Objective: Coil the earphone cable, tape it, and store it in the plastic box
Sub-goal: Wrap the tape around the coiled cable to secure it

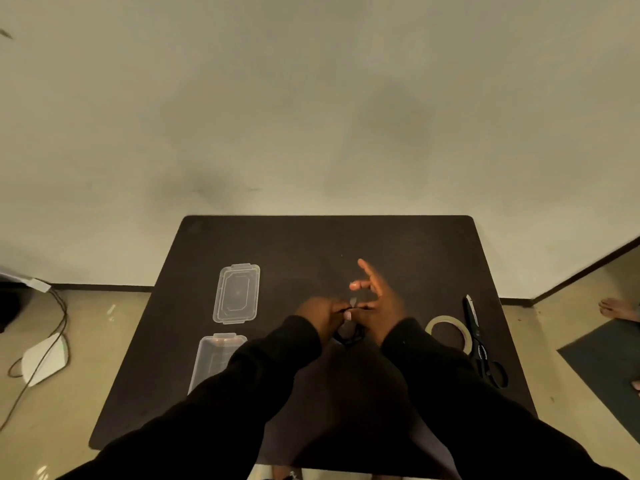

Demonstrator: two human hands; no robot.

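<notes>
Both my hands meet over the middle of the dark table (311, 244). My left hand (320, 315) is closed on the black earphone cable (349, 337), whose loops hang below between the two hands. My right hand (375, 299) pinches a small pale piece of tape (353, 301) against the cable with thumb and a finger, while its other fingers spread upward. The clear plastic box (216, 358) stands open at the left, partly behind my left sleeve. Its clear lid (237, 293) lies flat just beyond it.
A roll of tape (450, 332) lies on the table at the right, with black scissors (481, 344) beside it. On the floor at the left are a white device and cables (45, 362). At the far right, a dark mat (609, 362) and someone's bare foot (620, 308).
</notes>
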